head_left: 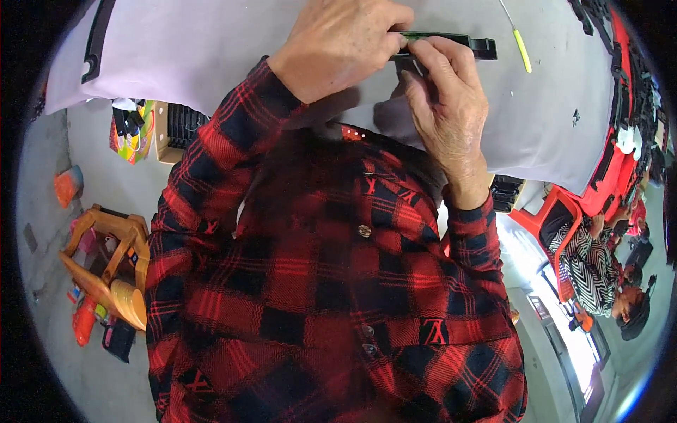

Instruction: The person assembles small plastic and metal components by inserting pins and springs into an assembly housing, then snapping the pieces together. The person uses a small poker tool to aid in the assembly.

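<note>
Both my hands meet over the white table at the top of the view. My left hand is closed around one end of a long, narrow black and green part. My right hand pinches the same part from below with thumb and fingertips. The part's black right end sticks out past my fingers. My red and black plaid sleeves and shirt fill the middle of the view and hide the table's near edge.
A thin tool with a yellow handle lies on the table to the right of the part. A black strip lies at the table's left end. A wooden stool stands on the floor at left. Another person sits at right beside red plastic pieces.
</note>
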Demonstrator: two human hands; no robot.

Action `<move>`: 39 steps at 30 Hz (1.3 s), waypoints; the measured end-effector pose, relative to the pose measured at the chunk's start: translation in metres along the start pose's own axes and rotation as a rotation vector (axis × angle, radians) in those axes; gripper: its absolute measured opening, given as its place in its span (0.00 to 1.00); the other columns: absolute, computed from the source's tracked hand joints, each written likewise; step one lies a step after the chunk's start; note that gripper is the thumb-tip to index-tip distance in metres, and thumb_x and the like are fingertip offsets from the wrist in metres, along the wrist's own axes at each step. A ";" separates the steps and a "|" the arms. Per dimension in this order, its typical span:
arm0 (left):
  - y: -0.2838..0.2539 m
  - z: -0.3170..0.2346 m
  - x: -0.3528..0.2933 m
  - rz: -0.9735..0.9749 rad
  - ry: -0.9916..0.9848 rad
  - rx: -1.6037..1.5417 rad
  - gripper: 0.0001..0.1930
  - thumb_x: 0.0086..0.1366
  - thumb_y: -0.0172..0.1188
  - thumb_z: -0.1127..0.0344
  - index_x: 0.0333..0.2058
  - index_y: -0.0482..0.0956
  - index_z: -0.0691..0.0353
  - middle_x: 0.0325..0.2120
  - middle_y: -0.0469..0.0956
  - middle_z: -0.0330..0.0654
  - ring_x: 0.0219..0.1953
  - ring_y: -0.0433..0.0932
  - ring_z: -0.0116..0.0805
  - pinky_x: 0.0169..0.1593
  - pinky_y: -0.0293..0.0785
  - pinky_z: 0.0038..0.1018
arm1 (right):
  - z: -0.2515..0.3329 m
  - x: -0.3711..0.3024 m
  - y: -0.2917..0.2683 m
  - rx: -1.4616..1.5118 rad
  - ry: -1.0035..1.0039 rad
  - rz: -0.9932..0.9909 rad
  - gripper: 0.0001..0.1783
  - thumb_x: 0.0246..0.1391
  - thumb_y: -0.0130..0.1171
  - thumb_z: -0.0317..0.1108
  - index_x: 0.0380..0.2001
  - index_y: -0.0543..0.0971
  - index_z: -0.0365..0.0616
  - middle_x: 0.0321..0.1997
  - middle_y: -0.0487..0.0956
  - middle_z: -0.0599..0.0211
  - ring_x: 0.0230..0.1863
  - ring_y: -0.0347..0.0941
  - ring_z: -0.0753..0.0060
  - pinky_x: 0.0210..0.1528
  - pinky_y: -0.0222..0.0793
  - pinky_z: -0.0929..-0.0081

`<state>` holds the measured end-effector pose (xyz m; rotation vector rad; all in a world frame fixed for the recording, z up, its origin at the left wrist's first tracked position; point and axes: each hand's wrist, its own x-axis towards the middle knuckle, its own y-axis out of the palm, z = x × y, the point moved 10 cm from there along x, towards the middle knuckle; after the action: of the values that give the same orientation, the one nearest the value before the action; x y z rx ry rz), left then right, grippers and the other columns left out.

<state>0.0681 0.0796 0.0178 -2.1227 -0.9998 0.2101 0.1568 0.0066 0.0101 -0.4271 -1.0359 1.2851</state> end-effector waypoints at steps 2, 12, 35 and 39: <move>0.003 0.004 0.001 0.003 -0.001 -0.013 0.05 0.56 0.57 0.69 0.27 0.75 0.64 0.25 0.73 0.50 0.33 0.74 0.52 0.39 0.65 0.42 | -0.001 0.000 0.002 -0.014 0.016 0.022 0.20 0.41 0.64 0.24 0.42 0.79 0.46 0.43 0.77 0.66 0.41 0.75 0.59 0.43 0.71 0.65; 0.011 0.017 0.004 0.037 0.047 -0.003 0.06 0.56 0.57 0.68 0.29 0.74 0.64 0.25 0.73 0.48 0.33 0.73 0.52 0.39 0.63 0.40 | -0.006 0.002 0.006 -0.023 0.025 0.007 0.20 0.41 0.62 0.25 0.42 0.79 0.50 0.43 0.78 0.68 0.41 0.76 0.59 0.42 0.71 0.66; -0.005 0.008 -0.027 -0.172 0.096 -0.031 0.18 0.47 0.67 0.66 0.37 0.79 0.65 0.29 0.73 0.45 0.36 0.73 0.46 0.41 0.66 0.38 | 0.023 0.018 0.011 -0.216 -0.274 0.233 0.23 0.39 0.64 0.23 0.44 0.80 0.47 0.43 0.78 0.69 0.44 0.71 0.60 0.45 0.68 0.65; -0.008 0.004 -0.038 -0.466 0.439 -0.110 0.19 0.44 0.69 0.66 0.37 0.79 0.65 0.28 0.72 0.44 0.35 0.73 0.44 0.38 0.65 0.37 | 0.024 0.019 0.012 -0.166 -0.315 0.268 0.24 0.37 0.63 0.22 0.44 0.80 0.46 0.43 0.77 0.67 0.43 0.71 0.58 0.46 0.68 0.65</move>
<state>0.0360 0.0582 0.0146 -1.8478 -1.2122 -0.5263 0.1289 0.0207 0.0207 -0.5129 -1.3930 1.5436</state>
